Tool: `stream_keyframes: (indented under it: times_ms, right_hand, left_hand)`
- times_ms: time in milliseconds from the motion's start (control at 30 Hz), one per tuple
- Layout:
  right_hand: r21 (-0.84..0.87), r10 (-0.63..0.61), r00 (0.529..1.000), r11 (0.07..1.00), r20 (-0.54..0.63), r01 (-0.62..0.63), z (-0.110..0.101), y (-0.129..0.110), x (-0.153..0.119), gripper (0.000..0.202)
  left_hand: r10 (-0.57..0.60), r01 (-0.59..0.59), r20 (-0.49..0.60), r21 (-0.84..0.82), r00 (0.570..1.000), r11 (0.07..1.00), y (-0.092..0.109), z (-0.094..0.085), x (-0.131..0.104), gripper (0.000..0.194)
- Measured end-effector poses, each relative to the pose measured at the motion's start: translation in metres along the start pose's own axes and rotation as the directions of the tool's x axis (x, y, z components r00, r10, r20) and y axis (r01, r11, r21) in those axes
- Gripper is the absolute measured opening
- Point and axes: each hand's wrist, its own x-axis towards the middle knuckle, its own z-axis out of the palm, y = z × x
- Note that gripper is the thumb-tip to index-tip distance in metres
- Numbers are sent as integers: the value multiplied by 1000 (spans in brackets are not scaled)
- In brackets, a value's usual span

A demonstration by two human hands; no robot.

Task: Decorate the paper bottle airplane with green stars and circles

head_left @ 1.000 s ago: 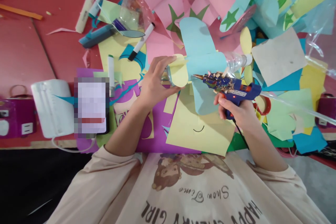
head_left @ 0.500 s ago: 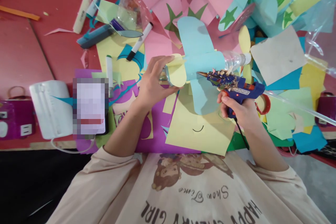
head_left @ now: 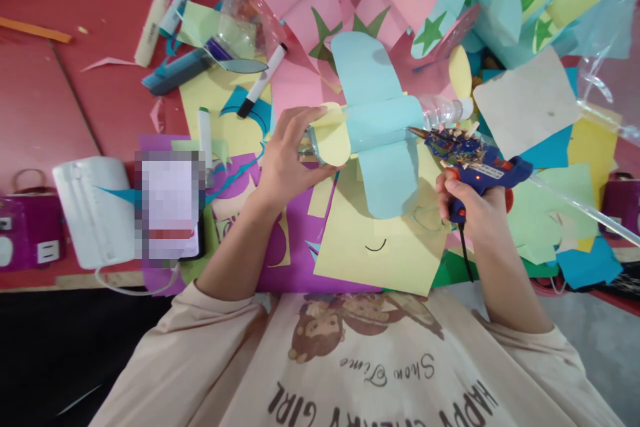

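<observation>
Firstly, one clear bottle in a blue paper wrap, which lay sideways beyond the middle of the desk's near edge; the left hand pinched its yellow-papered end between thumb and fingers. One glue gun, its grip enclosed by the right hand, nozzle at the wrap. Good handling called for a still bottle, light nozzle pressure, fingertips clear of heat. Red desk: markers left toward the far edge, phone by the near edge. Grey floor below, right.
</observation>
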Motion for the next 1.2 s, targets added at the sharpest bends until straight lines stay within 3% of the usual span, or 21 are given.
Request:
stream_keyframes:
  times_ms: [400,567,767,900,1200]
  right_hand:
    - [9,20,999,1000,-28,-20,4,0,-2,13]
    - [-42,90,994,995,65,-87,14,0,-4,14]
    - [-87,90,980,993,175,-76,29,-2,-7,13]
    - [-99,87,973,993,212,-67,35,-4,-8,16]
    - [-68,66,996,996,56,-62,17,-1,-6,12]
  left_hand:
    - [-10,11,7,-22,1000,1000,-1,-1,-1,64]
    - [3,-3,8,-30,1000,1000,-2,0,0,63]
    - [22,-22,-9,-4,1000,1000,1,-1,0,65]
    - [-41,41,49,-2,998,999,5,-5,0,63]
    - [-166,166,147,8,975,986,7,-7,-1,62]
